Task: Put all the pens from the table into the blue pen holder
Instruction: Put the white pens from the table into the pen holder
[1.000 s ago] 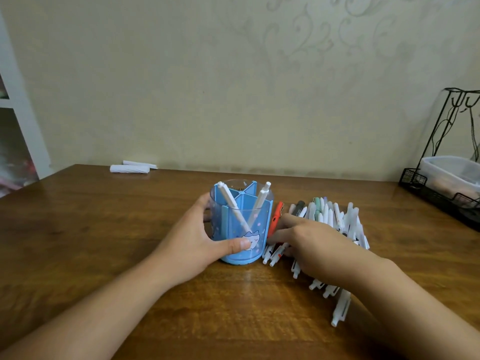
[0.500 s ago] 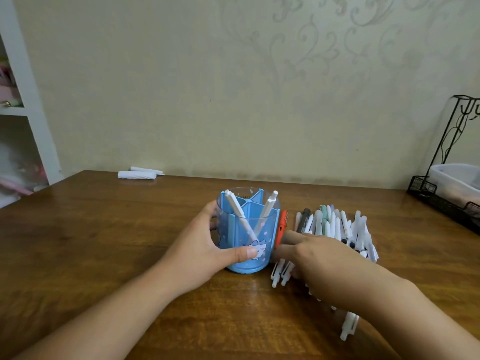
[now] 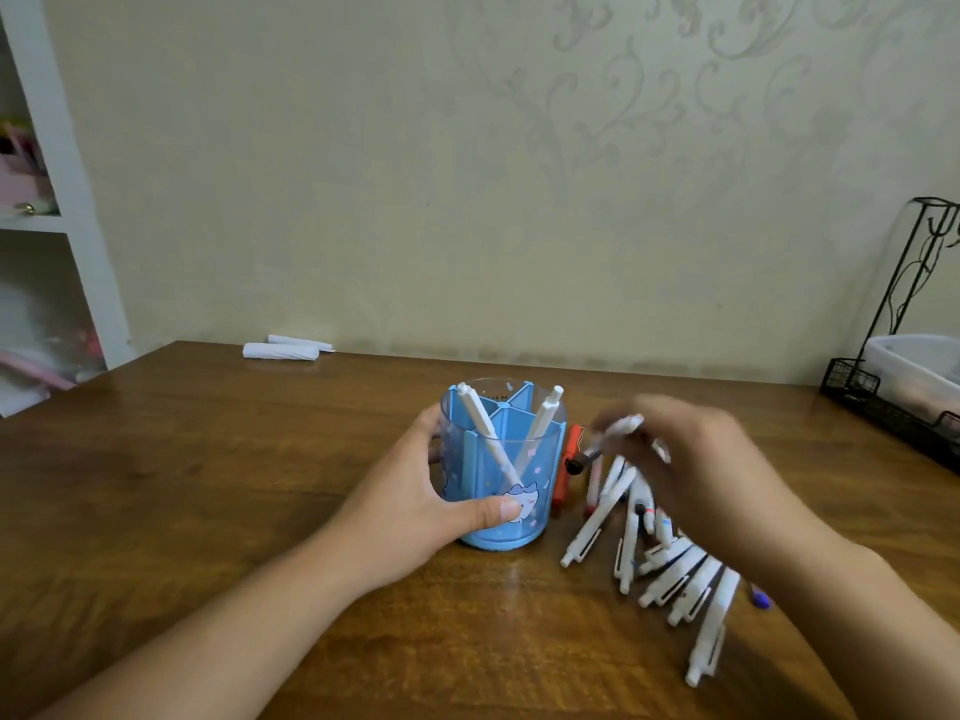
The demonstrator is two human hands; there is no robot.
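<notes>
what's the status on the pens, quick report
Left hand gripping pen holder, two white pens in. Right hand lifting a pen off the pile, blurred. Nothing blocking the holder.

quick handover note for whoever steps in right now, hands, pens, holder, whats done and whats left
Left hand: wrapped around the blue pen holder, steadying it on the table.
Right hand: raised above the pile, pinching a white pen; motion blur hides the grip detail.
Done: two white pens stand tilted inside the holder.
Left: the held pen has not reached the holder. An orange pen lies right beside the holder, and a large pile of white pens lies on the table to its right. All still need to go in.
</notes>
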